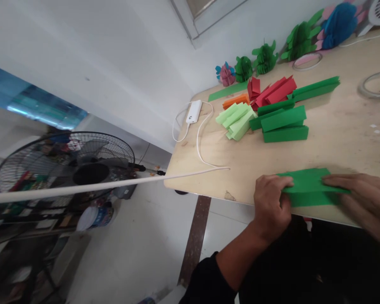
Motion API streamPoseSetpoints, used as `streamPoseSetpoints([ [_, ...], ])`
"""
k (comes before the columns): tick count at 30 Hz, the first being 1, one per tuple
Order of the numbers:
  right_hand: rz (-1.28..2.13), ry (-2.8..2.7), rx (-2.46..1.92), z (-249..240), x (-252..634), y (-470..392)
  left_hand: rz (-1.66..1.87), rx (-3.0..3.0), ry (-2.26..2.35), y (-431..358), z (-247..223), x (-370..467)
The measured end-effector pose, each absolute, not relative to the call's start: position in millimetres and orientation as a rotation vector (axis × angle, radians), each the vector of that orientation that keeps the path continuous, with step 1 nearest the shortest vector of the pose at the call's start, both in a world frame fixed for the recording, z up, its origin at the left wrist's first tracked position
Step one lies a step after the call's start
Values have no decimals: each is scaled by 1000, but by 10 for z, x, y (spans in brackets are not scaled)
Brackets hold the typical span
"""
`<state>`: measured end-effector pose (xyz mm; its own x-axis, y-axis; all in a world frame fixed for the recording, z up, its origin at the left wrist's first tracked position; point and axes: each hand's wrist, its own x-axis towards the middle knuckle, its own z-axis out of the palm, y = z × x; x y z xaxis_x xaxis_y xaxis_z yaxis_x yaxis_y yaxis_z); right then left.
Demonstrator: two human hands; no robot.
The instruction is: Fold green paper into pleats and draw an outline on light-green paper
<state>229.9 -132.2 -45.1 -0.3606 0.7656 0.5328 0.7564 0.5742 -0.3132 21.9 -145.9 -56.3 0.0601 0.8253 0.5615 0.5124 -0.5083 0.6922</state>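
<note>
A folded sheet of green paper (308, 181) lies at the table's front edge, with a crease running across it from left to right. My left hand (272, 200) grips its left end, thumb on top and the other fingers curled. At the right end, my right hand (367, 196) has long fingers laid over the paper and other fingers lower down; this hand is partly blurred. Beyond them sit several folded dark green strips (285, 128), with pale green folded strips (236, 120) to their left. Red folded strips (275, 90) and an orange one (236, 101) lie farther back.
Along the wall stand paper honeycomb figures, among them a green turtle shape (265, 58) and a blue one (339, 25). A white power box (194, 111) with a cable lies on the left. A clear ring (376, 84) is at right. Left of the table stands a black fan (91, 173).
</note>
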Motion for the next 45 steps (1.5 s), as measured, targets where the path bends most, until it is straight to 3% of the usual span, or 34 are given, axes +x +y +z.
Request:
streamPoseSetpoints([
  [11, -132, -2350, -889, -617, 2514, -1496, 1099, 2504, 1220, -1667, -726, 61],
  [18, -89, -2383, -782, -462, 2297, -1543, 1179, 2460, 1281, -1664, -698, 78],
  [34, -192, -2324, -1008, -525, 2191, -1369, 1428, 1898, 1444, -1735, -670, 166],
  [40, -205, -2343, -1080, -537, 2170, -1361, 1384, 2406, 1464, -1875, -692, 199],
  [45, -262, -2375, -1097, -495, 2154, -1323, 1022, 2836, 1454, -1979, -764, 217],
])
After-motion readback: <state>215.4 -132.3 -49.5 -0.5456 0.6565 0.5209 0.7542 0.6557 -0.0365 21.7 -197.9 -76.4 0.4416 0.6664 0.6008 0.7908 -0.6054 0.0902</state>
